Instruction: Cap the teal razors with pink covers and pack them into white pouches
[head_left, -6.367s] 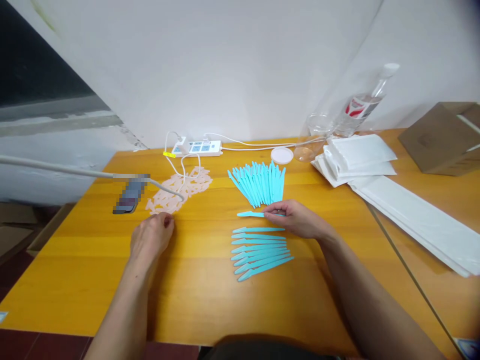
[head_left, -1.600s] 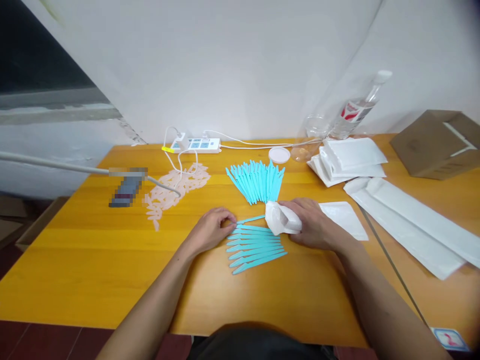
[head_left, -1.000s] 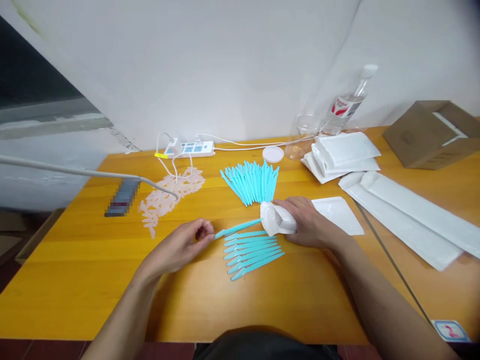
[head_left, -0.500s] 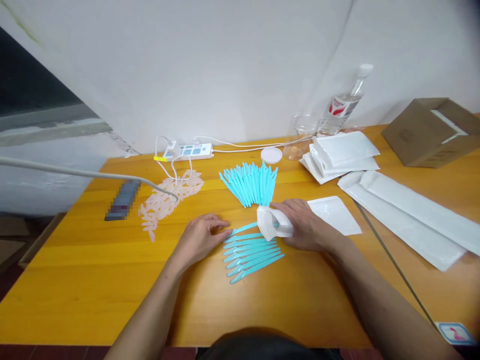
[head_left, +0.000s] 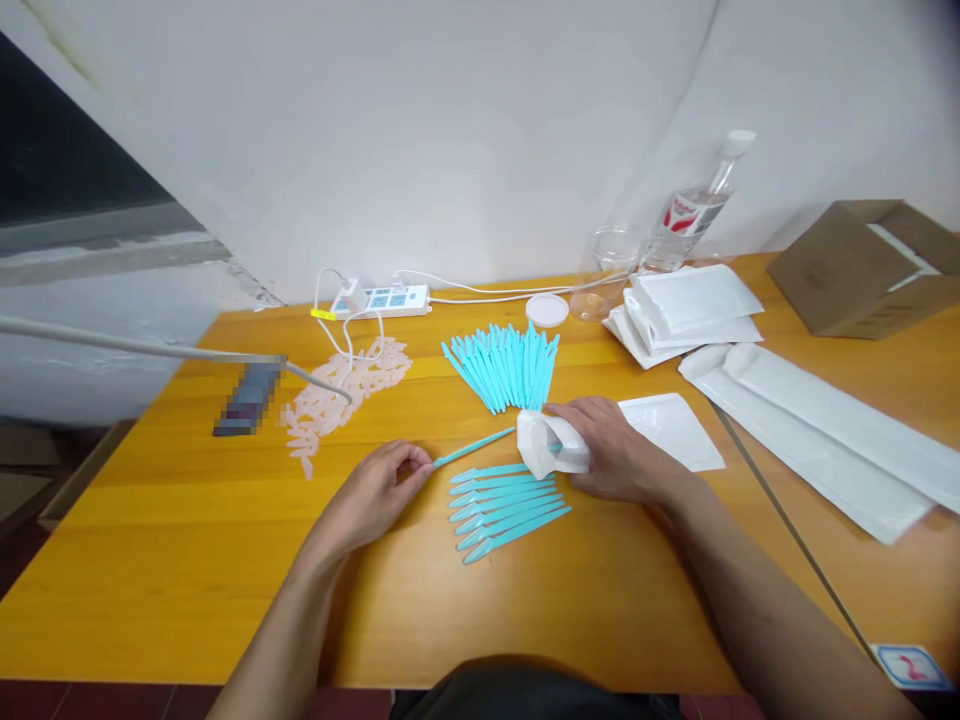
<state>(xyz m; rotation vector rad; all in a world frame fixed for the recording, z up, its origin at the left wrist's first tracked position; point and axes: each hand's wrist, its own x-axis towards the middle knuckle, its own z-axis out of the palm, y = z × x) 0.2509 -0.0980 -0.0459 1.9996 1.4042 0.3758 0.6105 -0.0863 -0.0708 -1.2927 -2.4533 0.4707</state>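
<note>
Between its pinched fingertips my left hand (head_left: 386, 485) holds one end of a thin turquoise stick (head_left: 476, 447), whose other end points at the mouth of a small white bag (head_left: 536, 445). My right hand (head_left: 611, 445) grips that bag, which gapes open toward the left. Just below lies a row of several turquoise sticks (head_left: 502, 510), side by side on the table. A fanned pile of more turquoise sticks (head_left: 506, 368) sits behind the bag. Something turquoise shows through the bag's opening.
Pale pink pieces (head_left: 330, 395), a dark phone-like object (head_left: 247, 398) and a power strip (head_left: 390, 300) are at the left. Right of my hands lie a flat white bag (head_left: 671, 430), stacked white packets (head_left: 694, 305), long white packets (head_left: 832, 430), a bottle (head_left: 694, 215) and a cardboard box (head_left: 862, 265).
My left hand has moved left with the top stick of the row, which now lies farther from the others. My right hand still holds the white bag in much the same place.
</note>
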